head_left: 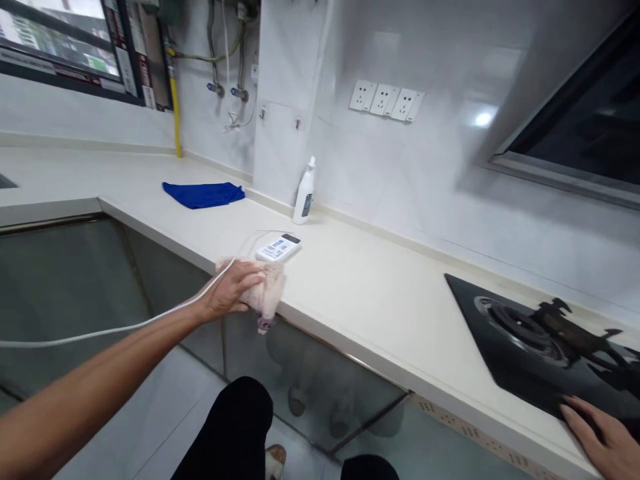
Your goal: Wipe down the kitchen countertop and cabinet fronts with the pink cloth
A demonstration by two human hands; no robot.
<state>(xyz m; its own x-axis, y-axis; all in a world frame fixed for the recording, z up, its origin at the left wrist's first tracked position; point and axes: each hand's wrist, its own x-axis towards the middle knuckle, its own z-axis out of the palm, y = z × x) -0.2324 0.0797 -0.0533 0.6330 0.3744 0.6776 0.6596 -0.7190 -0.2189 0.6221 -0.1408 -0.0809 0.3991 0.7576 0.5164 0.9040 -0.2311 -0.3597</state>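
My left hand [233, 290] presses a pale pink cloth [273, 287] onto the front edge of the counter, its fingers over the fabric. Part of the cloth hangs below the edge and shows a purple patch. A white cable [135, 327] runs along my left forearm and over the wrist. Just behind the cloth lies a flat white device [278, 248] with printed text and a dark end. At the lower right, my right hand [603, 437] rests with fingers stretched out at the front edge of the black gas hob [480, 340]; nothing shows in it.
A white spray bottle [304, 193] stands against the wall. Left of it, a folded blue cloth [204, 194] lies on the pale counter [370, 287]. Sockets [385, 100] are on the wall, and a dark range hood [590, 113] slants above the hob. Cabinet doors [310, 380] face my knees.
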